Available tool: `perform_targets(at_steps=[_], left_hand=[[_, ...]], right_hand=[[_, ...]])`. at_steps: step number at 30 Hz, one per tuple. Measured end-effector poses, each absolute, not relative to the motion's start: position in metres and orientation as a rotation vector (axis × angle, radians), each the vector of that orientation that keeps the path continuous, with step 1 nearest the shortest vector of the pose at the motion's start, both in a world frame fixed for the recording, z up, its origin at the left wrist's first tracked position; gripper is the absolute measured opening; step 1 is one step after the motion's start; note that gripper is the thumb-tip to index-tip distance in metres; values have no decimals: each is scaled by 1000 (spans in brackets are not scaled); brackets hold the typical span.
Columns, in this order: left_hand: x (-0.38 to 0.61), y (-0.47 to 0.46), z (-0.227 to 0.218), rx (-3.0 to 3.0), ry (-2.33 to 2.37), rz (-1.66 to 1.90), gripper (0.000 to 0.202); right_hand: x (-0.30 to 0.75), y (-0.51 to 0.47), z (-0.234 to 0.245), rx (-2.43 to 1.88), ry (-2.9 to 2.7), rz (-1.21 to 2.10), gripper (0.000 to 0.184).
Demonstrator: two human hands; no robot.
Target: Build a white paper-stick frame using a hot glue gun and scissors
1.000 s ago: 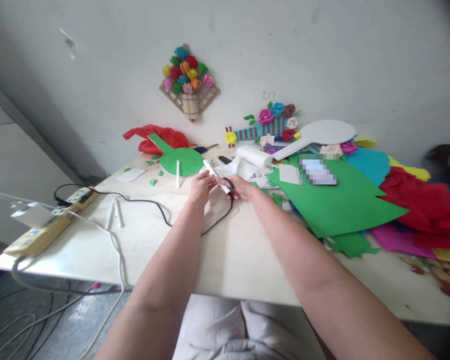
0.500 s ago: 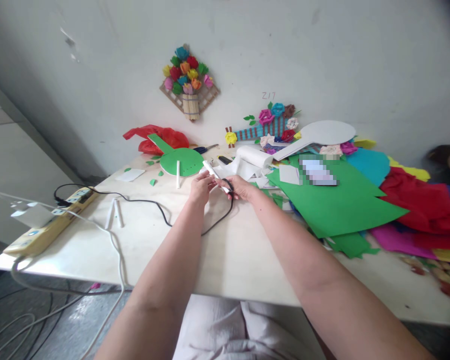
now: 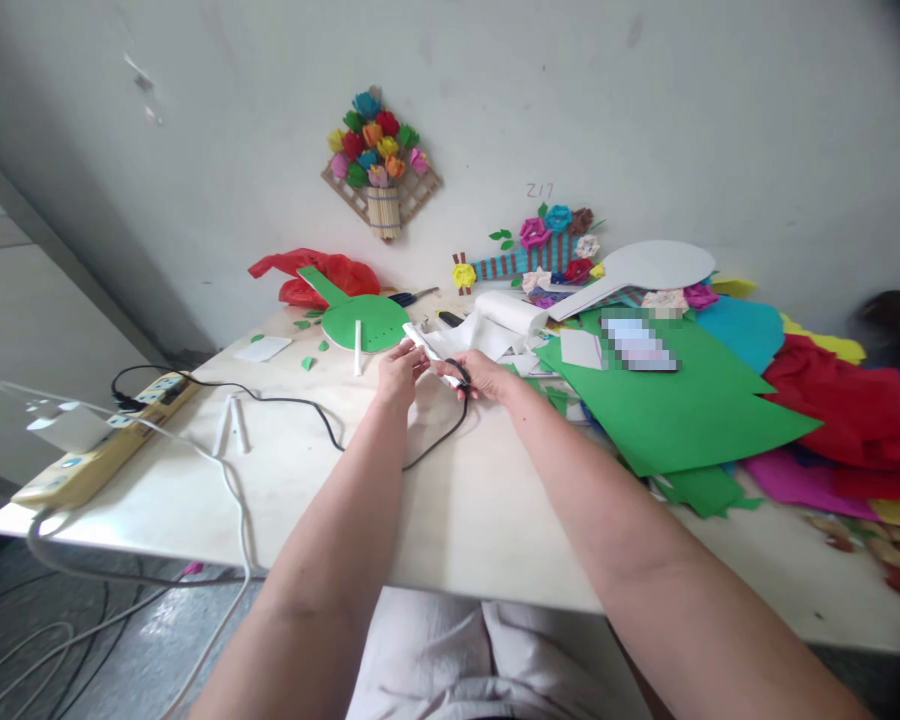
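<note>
Both my hands meet over the middle of the table, pinching a white rolled paper stick [image 3: 423, 343] that points up and to the left. My left hand [image 3: 397, 375] grips its lower part with closed fingers. My right hand [image 3: 478, 376] holds the stick's near end, fingers curled, with a black cable [image 3: 441, 428] looping under it. A green paper paddle shape [image 3: 363, 320] with another white stick [image 3: 357, 347] on it lies just beyond my hands.
A power strip [image 3: 94, 447] with plugged cables sits at the table's left edge, two white sticks [image 3: 229, 425] beside it. Green, red, blue and pink paper sheets [image 3: 682, 400] pile up on the right. Paper flower crafts [image 3: 379, 160] hang on the wall behind.
The hands and the stick have stayed almost in place; the view has shifted slightly.
</note>
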State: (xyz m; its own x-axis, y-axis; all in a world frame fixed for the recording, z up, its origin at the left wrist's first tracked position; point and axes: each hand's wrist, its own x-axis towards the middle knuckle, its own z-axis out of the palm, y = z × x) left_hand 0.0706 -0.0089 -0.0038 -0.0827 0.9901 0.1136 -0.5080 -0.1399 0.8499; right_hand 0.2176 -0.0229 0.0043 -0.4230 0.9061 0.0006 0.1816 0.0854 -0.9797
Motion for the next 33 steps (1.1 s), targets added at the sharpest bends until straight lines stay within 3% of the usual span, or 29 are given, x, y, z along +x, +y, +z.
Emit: perform_targets(at_steps=[14,33], left_hand=[[72,-9,-5,950,725,1515,22],[72,-7,-6,913,750,1537,23]], right_hand=[[220,-25,10,-1102,-1772,1326,47],[219,-26,11,-1113,-1710,1320,41]])
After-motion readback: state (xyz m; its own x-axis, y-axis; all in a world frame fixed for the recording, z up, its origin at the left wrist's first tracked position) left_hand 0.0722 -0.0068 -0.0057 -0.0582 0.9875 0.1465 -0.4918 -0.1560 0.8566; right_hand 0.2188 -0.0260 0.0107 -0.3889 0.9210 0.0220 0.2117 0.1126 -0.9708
